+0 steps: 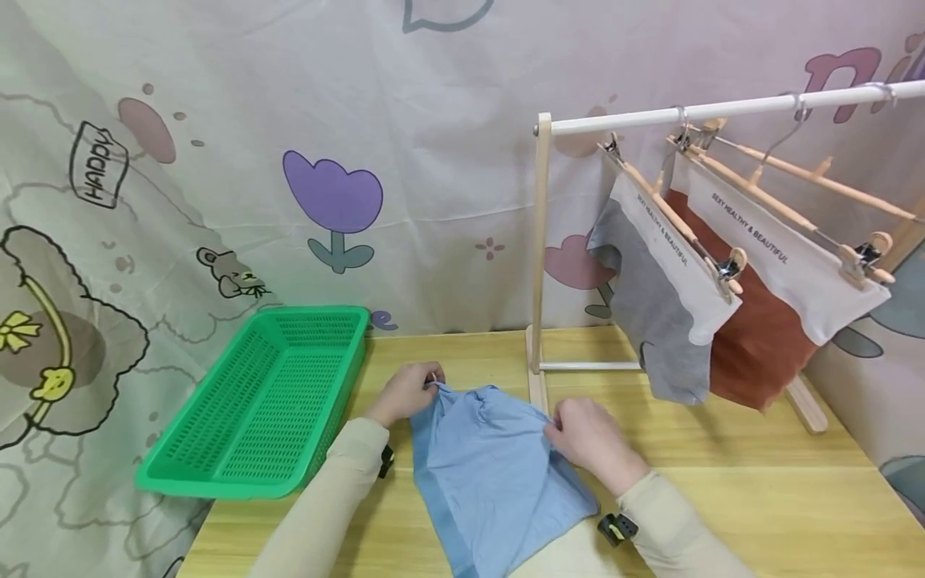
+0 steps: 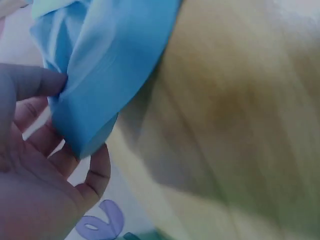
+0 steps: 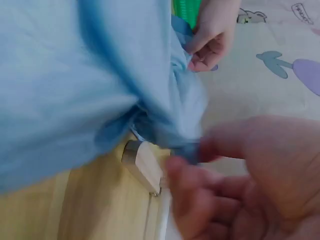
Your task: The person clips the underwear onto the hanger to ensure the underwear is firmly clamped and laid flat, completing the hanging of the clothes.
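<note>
A light blue cloth garment (image 1: 491,474) with a darker blue band along its left side is held up over the table, its upper edge bunched in the middle. My left hand (image 1: 405,392) pinches its top left corner. In the left wrist view, the thumb lies on the near face of the blue garment (image 2: 107,65) and the fingers are behind it. My right hand (image 1: 588,437) grips the upper right edge. In the right wrist view, thumb and forefinger of the right hand (image 3: 260,175) pinch a small bit of the blue garment (image 3: 125,60), somewhat blurred.
A green perforated basket (image 1: 289,401) stands left on the wooden table (image 1: 723,498). At right is a rack with a white rail (image 1: 665,116). Clip hangers there carry a grey garment (image 1: 643,305) and a rust-red garment (image 1: 759,345), both with white waistbands. Behind hangs a printed curtain (image 1: 448,225).
</note>
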The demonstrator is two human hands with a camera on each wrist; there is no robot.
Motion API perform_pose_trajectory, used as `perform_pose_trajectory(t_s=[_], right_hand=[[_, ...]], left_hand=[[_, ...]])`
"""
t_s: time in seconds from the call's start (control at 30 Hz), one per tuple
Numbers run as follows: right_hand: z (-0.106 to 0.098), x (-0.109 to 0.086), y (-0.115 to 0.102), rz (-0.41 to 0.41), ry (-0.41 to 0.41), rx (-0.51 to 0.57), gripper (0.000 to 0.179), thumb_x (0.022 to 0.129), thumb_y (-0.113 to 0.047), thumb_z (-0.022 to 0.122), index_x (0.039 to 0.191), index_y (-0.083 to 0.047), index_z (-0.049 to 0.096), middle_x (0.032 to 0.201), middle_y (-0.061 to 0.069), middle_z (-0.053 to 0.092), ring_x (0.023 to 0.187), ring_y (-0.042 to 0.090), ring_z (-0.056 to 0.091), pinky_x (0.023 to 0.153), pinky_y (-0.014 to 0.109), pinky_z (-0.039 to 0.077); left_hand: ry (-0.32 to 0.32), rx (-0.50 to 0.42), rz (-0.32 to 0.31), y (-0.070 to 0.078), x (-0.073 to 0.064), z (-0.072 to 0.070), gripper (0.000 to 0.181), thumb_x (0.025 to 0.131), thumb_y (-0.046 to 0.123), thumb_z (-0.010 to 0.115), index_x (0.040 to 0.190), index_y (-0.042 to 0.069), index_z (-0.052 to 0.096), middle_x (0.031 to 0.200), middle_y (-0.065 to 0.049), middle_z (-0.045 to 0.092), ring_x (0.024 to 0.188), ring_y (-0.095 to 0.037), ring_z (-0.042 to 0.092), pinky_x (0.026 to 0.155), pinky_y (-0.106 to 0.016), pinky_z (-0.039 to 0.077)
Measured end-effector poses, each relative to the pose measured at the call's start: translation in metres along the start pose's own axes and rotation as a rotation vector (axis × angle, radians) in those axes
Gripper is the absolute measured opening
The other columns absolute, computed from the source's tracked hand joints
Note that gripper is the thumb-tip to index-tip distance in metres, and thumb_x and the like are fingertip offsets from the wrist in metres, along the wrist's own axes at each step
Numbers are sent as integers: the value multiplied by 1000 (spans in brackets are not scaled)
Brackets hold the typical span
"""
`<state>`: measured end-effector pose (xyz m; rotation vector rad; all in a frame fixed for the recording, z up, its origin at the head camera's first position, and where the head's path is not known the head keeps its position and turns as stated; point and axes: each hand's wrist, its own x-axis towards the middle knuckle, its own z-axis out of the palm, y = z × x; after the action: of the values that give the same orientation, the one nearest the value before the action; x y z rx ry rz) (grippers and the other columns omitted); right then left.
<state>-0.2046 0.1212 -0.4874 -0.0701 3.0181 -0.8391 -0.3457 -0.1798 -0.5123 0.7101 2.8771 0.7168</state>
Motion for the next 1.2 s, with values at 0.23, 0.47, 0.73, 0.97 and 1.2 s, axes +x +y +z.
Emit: perform_pose_trajectory(t_s=[0.23,0.47,0.73,0.97,1.2], right_hand=[[-3,5,-14,-25,-61,-46,19,93,-23,81,88,-8,72,79,4,69,66,18,58,57,36,47],[19,56,-53,-127,-108,-40,23,97,-23,77,93,-2,70,82,8,67,75,25,64,70,44,56],[58,99,-67,-74,-98,-69,39,99,-24,76,66,-14,58,65,0,55,58,18,51,54,32,42],[49,98,-49,-20,-19,315,21,95,-20,72,77,-14,63,73,-3,57,66,13,53,60,28,42],[31,86,-48,-3,89,728,20,95,-12,64,78,-14,55,71,-5,47,72,15,47,67,29,40]], left_hand=[[123,163,-183,-1,-15,-1,22,96,21,80,107,5,69,96,-12,70,85,-27,66,74,-45,57],[110,-74,-439,-9,-27,-3,59,99,41,75,55,14,47,51,4,40,48,-12,39,47,-27,34],[186,-689,-494,-14,-27,4,34,97,28,79,73,12,61,67,6,49,64,-12,47,60,-27,42],[359,-1026,-428,-5,-38,4,23,97,15,76,80,13,61,73,9,53,64,-8,44,59,-24,38],[473,-1283,-347,-4,-51,2,27,104,6,66,82,15,53,65,9,49,52,-4,39,48,-19,30]])
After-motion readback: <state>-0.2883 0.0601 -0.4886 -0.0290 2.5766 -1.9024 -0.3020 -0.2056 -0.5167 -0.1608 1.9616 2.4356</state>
